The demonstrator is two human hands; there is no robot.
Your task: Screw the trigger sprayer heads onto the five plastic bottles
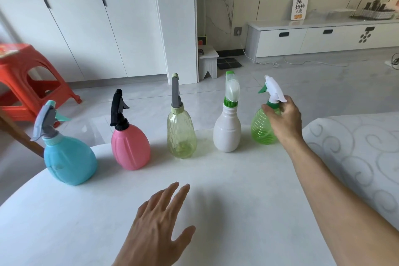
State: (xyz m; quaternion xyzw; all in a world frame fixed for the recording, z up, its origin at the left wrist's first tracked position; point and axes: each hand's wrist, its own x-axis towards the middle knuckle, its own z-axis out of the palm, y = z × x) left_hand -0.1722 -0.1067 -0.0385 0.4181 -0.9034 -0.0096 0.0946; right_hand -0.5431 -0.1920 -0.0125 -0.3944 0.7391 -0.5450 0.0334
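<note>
Several spray bottles stand in a row along the far edge of the white table (216,211), each with a trigger head on top. From left: a blue bottle (70,163) with a grey-and-teal head, a pink bottle (130,149) with a black head, a pale yellow-green bottle (181,134) with a grey head, a white bottle (226,131) with a clear-and-green head, and a green transparent bottle (260,129) with a white-and-green head (273,90). My right hand (282,117) grips the green bottle at its neck and collar. My left hand (159,222) hovers flat over the table with fingers apart, holding nothing.
An orange plastic stool (32,80) and a wooden leg stand on the floor at the left. A patterned white cushion (356,151) lies right of the table. White cabinets, a small white step stool (208,60) and a low TV unit line the back.
</note>
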